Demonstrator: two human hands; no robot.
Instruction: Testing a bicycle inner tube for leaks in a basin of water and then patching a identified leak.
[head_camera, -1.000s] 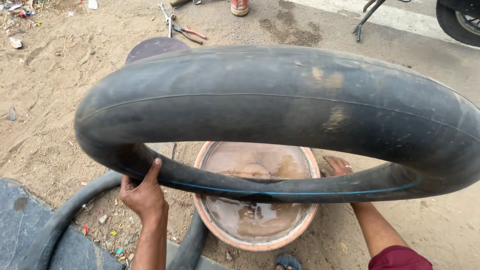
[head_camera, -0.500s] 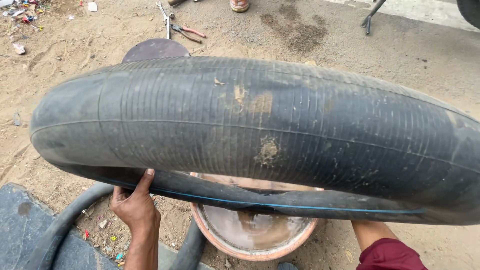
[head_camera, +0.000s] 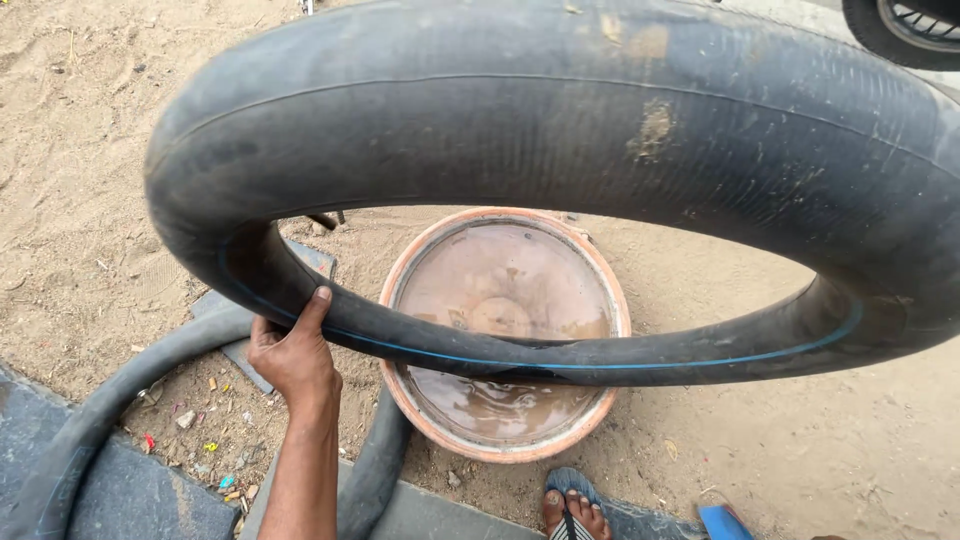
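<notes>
Since half a second ago, the big inflated black rubber inner tube (head_camera: 600, 150) has swung up and rightward, baring the round orange-rimmed basin of muddy water (head_camera: 505, 335) beneath. The left hand (head_camera: 295, 355) grips the tube's lower inner edge; the right hand is out of view. The tube looks bulky, light, springy, probably wet-slick; the inner edge suits gripping.

1 head view looks steeply down, close over the tube (head_camera: 560, 150), basin (head_camera: 505, 335) and sandy ground (head_camera: 90, 200) beyond.
</notes>
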